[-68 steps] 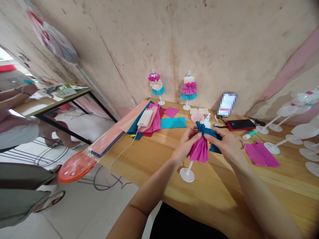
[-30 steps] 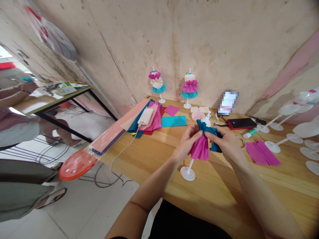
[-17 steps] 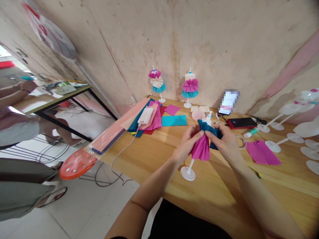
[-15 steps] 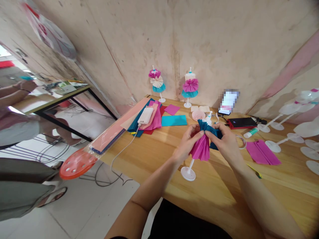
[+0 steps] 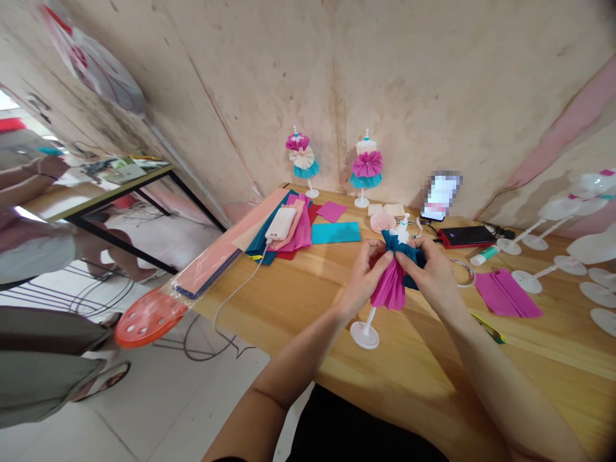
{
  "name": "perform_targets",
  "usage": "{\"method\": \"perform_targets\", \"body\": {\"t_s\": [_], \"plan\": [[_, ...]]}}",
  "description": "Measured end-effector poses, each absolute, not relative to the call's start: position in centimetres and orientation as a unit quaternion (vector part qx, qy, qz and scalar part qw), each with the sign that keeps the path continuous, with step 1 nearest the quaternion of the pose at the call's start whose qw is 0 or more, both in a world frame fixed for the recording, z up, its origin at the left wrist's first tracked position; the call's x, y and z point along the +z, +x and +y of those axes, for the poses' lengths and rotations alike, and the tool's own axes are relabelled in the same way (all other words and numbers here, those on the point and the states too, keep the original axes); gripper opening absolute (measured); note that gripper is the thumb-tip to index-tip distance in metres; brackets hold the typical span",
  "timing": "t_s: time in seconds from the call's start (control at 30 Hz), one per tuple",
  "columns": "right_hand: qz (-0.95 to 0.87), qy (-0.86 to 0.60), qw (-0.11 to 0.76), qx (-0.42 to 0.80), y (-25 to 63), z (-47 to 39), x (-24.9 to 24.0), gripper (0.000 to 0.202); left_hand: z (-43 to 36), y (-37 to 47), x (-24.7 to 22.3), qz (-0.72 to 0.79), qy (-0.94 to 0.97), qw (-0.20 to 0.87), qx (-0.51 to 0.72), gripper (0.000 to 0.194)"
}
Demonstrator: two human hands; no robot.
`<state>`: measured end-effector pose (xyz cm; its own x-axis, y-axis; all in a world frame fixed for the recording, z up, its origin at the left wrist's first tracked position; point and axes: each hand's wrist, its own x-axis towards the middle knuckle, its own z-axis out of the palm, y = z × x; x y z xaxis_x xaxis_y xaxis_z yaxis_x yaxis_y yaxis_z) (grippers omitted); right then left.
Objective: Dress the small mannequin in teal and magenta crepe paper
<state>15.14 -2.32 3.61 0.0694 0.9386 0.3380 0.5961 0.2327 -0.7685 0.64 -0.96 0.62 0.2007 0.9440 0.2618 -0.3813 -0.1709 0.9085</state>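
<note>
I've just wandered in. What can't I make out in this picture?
All in the head view:
Waist of the white mannequin: hidden by the dark teal paper and the left hand and right hand.
Fingertips behind that paper: hidden by the paper and the hands themselves.
What the phone shows: blurred by pixelation.
Number of bits in the pink dish: too small.
Rightmost white stands: cut off by the right edge.

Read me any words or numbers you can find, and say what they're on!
None can be read.
Phone: screen pixelated.
Black-and-red device: lit display, too small.
Green-and-white tube: label too small.
Hanging plastic bag: red marks, too blurred.
</note>
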Motion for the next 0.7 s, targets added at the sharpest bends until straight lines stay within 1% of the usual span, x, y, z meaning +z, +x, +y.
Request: {"method": "perform_targets", "body": {"t_s": [0.13,0.23,0.3,0.4,0.43,0.5,0.6,0.7], "plan": [[-0.666,-0.578,0.431,0.191,15.5,-2.4,4.0,0.024,-1.1,0.6,1.0,0.277,0.521,0.574,0.568,0.031],[-0.705,-0.554,0.398,0.191,15.8,-2.7,4.7,0.025,-1.1,0.4,1.0,0.276,0.525,0.58,0.559,0.031],[-0.714,-0.571,0.373,0.157,15.7,-3.1,5.1,0.031,-1.1,0.3,1.0,0.273,0.531,0.578,0.556,0.029],[-0.683,-0.634,0.359,0.057,15.3,-3.7,5.4,0.047,-1.3,0.4,1.0,0.269,0.551,0.557,0.56,0.027],[-0.669,-0.648,0.362,0.033,15.1,-3.9,5.5,0.048,-1.4,0.5,1.0,0.269,0.559,0.551,0.559,0.026],[-0.652,-0.654,0.382,0.02,15.1,-4.0,5.6,0.043,-1.7,0.7,1.0,0.269,0.571,0.544,0.553,0.027],[-0.647,-0.637,0.413,0.07,15.8,-3.6,5.5,0.035,-1.6,0.9,0.9,0.27,0.567,0.561,0.539,0.029],[-0.645,-0.606,0.425,0.19,16.8,-2.4,4.8,0.038,-0.9,1.1,0.0,0.275,0.531,0.62,0.508,0.032]]}}
